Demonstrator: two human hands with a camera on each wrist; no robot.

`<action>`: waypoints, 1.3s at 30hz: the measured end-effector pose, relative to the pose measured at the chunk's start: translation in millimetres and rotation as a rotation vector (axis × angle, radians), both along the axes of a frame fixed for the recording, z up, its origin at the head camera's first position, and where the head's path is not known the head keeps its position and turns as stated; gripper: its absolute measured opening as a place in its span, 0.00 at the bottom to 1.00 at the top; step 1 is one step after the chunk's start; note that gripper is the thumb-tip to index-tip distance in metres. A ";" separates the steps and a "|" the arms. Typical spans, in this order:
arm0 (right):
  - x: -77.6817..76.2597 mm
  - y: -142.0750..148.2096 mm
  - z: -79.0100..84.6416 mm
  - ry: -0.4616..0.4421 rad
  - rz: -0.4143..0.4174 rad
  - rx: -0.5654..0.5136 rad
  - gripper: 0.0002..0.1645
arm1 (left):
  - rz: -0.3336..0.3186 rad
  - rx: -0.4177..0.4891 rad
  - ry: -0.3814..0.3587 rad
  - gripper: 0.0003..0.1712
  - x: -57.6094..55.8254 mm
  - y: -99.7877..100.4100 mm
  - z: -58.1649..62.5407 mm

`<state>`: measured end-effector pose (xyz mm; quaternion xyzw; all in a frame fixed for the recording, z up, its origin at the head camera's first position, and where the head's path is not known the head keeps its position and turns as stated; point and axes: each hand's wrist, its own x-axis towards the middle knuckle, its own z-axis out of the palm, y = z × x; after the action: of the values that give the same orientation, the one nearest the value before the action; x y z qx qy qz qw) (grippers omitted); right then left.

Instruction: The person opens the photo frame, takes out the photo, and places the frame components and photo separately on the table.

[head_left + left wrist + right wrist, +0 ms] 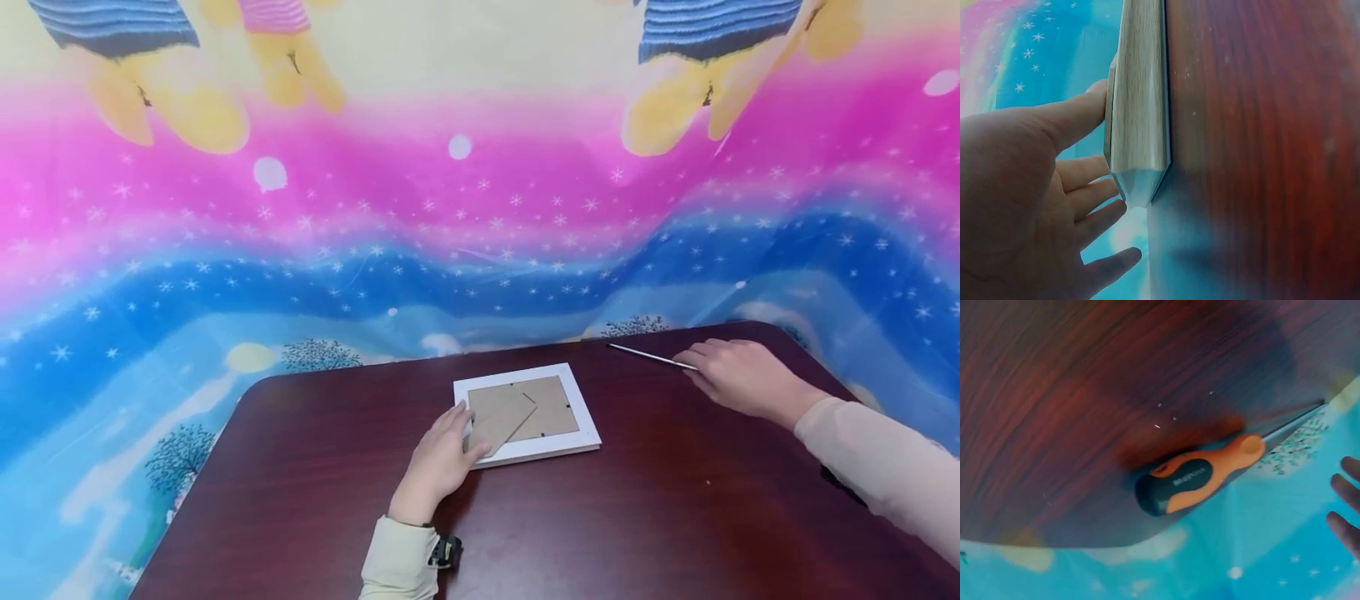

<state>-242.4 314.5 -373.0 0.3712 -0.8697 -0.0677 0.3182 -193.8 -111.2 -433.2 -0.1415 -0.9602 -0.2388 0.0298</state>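
Note:
A white photo frame (581,408) lies face down on the dark table, its brown backing board (551,400) and stand flap (502,429) showing. My left hand (442,454) rests at its left corner. From the left wrist view, the thumb touches the back, near the frame's side edge (1138,100), and the other fingers are spread fairly straight. A screwdriver with an orange and black handle (1204,475) lies at the right. My right hand (742,375) is over the handle in the head view. Its fingertips (1344,522) appear apart from the screwdriver in the right wrist view.
The dark red-brown table (637,525) has rounded far corners. Small light specks (1158,427) lie near the screwdriver. A colourful printed cloth (450,208) hangs right behind the table's far edge.

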 end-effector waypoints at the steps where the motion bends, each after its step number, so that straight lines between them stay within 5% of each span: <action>1: -1.6 2.6 0.1 -0.029 -0.031 -0.002 0.11 | 0.001 -0.002 0.004 0.36 0.3 0.6 0.1; 15: -21.6 37.9 -1.5 -0.342 -0.362 0.031 0.19 | 0.001 -0.038 0.040 0.35 -0.2 3.5 4.1; 25: -28.1 53.2 -18.1 -0.503 -0.497 0.036 0.23 | -0.002 -0.017 0.032 0.36 -3.1 6.0 6.0; 39: -33.3 46.1 -46.7 -0.535 -0.495 -0.001 0.16 | 0.013 -0.008 0.030 0.37 3.4 2.7 1.9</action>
<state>-275.7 360.6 -419.7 0.1540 -0.9857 -0.0428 0.0536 -190.4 -108.5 -431.3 -0.1390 -0.9615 -0.2329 0.0450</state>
